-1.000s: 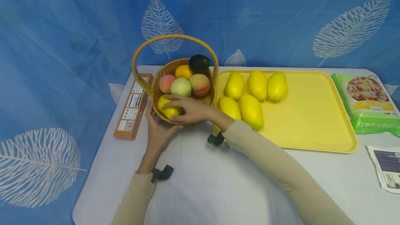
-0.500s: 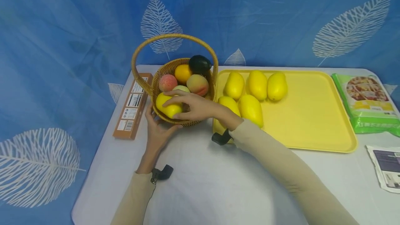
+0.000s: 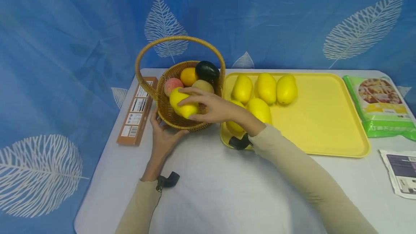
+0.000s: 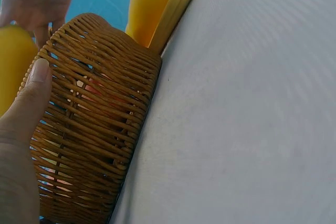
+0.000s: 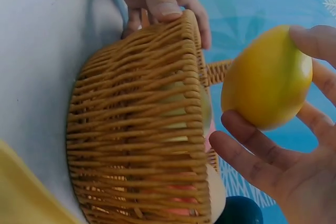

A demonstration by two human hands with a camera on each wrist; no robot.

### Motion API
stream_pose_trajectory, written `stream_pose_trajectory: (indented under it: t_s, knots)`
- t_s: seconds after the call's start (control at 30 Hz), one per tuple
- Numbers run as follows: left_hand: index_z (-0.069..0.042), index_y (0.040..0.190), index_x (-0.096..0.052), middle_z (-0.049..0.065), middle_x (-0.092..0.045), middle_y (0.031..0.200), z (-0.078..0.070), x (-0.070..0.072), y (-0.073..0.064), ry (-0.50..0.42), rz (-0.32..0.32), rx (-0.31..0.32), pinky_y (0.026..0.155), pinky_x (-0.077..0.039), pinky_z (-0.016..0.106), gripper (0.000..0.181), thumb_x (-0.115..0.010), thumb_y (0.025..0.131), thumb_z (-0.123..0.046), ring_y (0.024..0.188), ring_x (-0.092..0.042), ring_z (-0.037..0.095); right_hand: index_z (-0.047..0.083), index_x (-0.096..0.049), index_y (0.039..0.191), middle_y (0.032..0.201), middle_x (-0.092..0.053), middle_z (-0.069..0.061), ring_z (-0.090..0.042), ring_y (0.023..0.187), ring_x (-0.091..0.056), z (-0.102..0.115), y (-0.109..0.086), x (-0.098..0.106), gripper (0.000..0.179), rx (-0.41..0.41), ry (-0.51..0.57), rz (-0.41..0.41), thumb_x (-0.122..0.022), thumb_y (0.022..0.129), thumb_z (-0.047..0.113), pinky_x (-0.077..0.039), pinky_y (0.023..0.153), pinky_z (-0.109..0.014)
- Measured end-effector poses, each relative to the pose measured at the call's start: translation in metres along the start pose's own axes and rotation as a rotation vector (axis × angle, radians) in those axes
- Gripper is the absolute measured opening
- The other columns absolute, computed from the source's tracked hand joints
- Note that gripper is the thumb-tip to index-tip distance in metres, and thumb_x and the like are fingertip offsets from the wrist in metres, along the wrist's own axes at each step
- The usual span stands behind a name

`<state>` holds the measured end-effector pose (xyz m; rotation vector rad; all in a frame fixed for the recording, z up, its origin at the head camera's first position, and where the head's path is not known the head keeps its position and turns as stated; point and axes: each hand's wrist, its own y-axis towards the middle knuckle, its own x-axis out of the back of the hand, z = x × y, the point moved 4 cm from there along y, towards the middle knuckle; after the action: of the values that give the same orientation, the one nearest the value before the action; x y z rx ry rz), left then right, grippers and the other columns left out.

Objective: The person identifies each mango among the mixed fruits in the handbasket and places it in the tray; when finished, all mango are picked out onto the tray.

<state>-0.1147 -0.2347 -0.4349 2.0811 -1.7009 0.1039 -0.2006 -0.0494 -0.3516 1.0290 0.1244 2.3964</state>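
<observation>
My right hand (image 3: 214, 108) pinches a yellow mango (image 3: 182, 104) over the front of a wicker basket (image 3: 198, 127). In the right wrist view the mango (image 5: 270, 80) sits between thumb and fingertips, above the rim. With my left hand (image 3: 162, 138) I grip the basket's front left side, the thumb on the rim in the left wrist view. Inside the basket lie a pink peach (image 3: 173, 85), an orange (image 3: 188, 77), a dark green avocado (image 3: 207, 70) and a paler peach (image 3: 203, 85) partly behind my right hand. A pale green fruit is mostly hidden.
Right of the basket is a yellow tray (image 3: 325, 118) with several mangoes (image 3: 267, 87) on its left part. A long brown box (image 3: 136, 115) lies left of the basket. Farther right are a green food bag (image 3: 380, 107) and a white-and-purple packet (image 3: 401, 172).
My right hand has lifted the mango off the basket's front left and moved it slightly right. The avocado and peaches in the basket have shifted a little. My left hand stays on the basket.
</observation>
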Motion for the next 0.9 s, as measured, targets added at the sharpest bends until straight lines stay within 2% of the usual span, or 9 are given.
stream_pose_trajectory:
  t_s: [0.1,0.27,0.4,0.6,0.7,0.8,0.9]
  knots:
    - [0.004,0.151,-0.008,0.029,-0.023,0.153,-0.013,0.001,0.0,-0.008,0.004,-0.006,0.097,-0.04,0.054,0.113,-0.086,0.07,-0.005,0.133,-0.036,0.046,0.02,-0.061,0.131,0.157,-0.033,-0.004,-0.02,0.146,-0.027,0.001,-0.003,0.004,0.041,0.016,-0.007,-0.024,-0.069,0.091,0.026,-0.03,0.117,-0.042]
    - [0.004,0.15,-0.009,0.03,-0.024,0.152,-0.017,0.002,-0.001,-0.024,-0.001,-0.011,0.096,-0.039,0.053,0.112,-0.087,0.07,-0.006,0.132,-0.036,0.048,0.021,-0.061,0.131,0.157,-0.034,-0.004,-0.02,0.146,-0.026,0.001,-0.007,0.009,0.04,0.009,-0.043,-0.026,-0.069,0.092,0.027,-0.03,0.116,-0.042]
    - [0.004,0.15,-0.009,0.03,-0.023,0.152,-0.016,0.001,0.0,-0.028,0.002,-0.014,0.095,-0.039,0.052,0.112,-0.086,0.07,-0.003,0.132,-0.036,0.049,0.021,-0.061,0.13,0.157,-0.034,-0.005,-0.021,0.147,-0.025,0.004,-0.015,0.016,0.04,0.005,-0.049,-0.046,-0.07,0.091,0.026,-0.031,0.116,-0.043]
    - [0.004,0.151,-0.009,0.03,-0.023,0.152,-0.015,0.001,0.0,-0.017,0.0,-0.016,0.095,-0.039,0.052,0.113,-0.087,0.069,-0.002,0.132,-0.036,0.049,0.017,-0.063,0.129,0.156,-0.034,-0.009,-0.023,0.147,-0.025,0.006,-0.025,0.024,0.04,0.044,-0.029,-0.087,-0.071,0.09,0.022,-0.029,0.117,-0.043]
    - [0.004,0.151,-0.009,0.03,-0.023,0.152,-0.013,0.001,-0.001,-0.015,-0.001,-0.001,0.096,-0.039,0.053,0.114,-0.087,0.068,-0.002,0.132,-0.036,0.048,0.017,-0.062,0.129,0.156,-0.033,-0.009,-0.023,0.147,-0.025,0.007,-0.03,0.027,0.04,0.046,-0.028,-0.088,-0.07,0.091,0.022,-0.029,0.117,-0.043]
    - [-0.003,0.153,-0.009,0.025,-0.023,0.154,-0.002,0.0,-0.001,-0.01,-0.009,0.016,0.097,-0.04,0.048,0.116,-0.089,0.069,-0.009,0.134,-0.037,0.041,0.018,-0.062,0.13,0.157,-0.031,-0.007,-0.021,0.147,-0.025,0.009,-0.035,0.03,0.04,0.036,-0.028,-0.078,-0.07,0.091,0.022,-0.03,0.117,-0.042]
    - [-0.004,0.153,-0.009,0.024,-0.023,0.155,-0.001,0.0,-0.001,-0.017,-0.01,0.033,0.098,-0.039,0.048,0.117,-0.089,0.068,-0.008,0.134,-0.037,0.041,0.019,-0.061,0.13,0.157,-0.031,-0.006,-0.02,0.147,-0.026,0.011,-0.041,0.033,0.04,0.026,-0.039,-0.071,-0.069,0.091,0.022,-0.032,0.116,-0.041]
